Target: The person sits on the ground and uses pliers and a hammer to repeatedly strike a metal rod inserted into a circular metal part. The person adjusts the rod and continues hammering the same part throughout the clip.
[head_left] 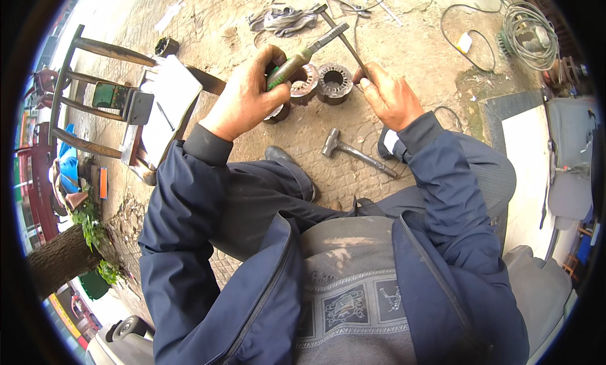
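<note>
While two hands (243, 106) (396, 101) hold two tools (293, 64) (344, 41); one hammer (358, 153) below

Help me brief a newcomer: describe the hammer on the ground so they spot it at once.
Start at the person's legs; on the ground between the shoes lies the hammer, blocky head toward the ring-shaped metal cores. Its long straight handle sets it apart from those hollow, round pieces.

Tools (327, 38) block ahead, leaving room between the hands (395, 101).
</note>
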`<control>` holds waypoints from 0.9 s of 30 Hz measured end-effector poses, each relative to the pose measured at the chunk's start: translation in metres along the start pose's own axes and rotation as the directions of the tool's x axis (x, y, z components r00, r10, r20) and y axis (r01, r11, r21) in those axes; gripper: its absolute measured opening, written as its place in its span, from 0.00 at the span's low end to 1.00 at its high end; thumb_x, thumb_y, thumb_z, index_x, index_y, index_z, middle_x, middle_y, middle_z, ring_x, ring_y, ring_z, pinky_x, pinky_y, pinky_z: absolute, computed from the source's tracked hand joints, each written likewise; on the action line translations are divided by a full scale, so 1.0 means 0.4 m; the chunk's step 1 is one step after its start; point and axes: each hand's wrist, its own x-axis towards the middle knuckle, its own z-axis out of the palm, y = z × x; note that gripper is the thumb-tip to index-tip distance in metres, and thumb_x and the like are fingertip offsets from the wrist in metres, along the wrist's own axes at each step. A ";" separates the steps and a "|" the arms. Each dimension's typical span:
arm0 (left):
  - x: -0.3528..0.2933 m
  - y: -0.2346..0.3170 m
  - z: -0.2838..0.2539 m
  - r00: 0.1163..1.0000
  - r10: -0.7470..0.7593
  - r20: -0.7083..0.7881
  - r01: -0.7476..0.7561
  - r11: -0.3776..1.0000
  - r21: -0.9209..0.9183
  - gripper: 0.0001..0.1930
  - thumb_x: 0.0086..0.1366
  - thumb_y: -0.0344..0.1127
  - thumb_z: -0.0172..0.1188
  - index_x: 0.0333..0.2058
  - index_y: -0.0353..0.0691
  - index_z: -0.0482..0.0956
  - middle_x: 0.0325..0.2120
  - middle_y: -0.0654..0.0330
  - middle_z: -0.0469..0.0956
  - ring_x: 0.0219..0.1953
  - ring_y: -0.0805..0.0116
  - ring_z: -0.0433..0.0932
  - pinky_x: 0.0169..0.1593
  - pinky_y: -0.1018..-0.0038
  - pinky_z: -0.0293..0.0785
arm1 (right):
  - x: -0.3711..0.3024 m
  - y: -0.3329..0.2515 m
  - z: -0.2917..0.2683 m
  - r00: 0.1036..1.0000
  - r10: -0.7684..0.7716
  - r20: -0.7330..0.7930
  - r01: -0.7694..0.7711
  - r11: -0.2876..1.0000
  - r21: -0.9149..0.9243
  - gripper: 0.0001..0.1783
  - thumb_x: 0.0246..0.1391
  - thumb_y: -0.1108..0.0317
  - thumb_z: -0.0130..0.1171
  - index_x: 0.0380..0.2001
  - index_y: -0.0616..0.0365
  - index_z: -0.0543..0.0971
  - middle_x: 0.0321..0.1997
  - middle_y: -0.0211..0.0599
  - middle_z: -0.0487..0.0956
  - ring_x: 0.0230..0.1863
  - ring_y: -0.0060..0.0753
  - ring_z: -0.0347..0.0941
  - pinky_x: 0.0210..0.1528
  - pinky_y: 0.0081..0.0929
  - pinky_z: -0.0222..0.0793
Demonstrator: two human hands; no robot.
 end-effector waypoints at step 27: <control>0.045 -0.186 -0.209 0.891 0.111 -0.440 0.338 0.484 0.807 0.23 0.58 0.49 0.68 0.47 0.40 0.82 0.27 0.48 0.84 0.30 0.47 0.85 0.38 0.58 0.81 | -0.280 0.471 0.542 0.731 0.433 0.527 -0.035 0.796 -0.604 0.19 0.61 0.65 0.57 0.52 0.62 0.77 0.48 0.59 0.82 0.49 0.56 0.84 0.51 0.48 0.80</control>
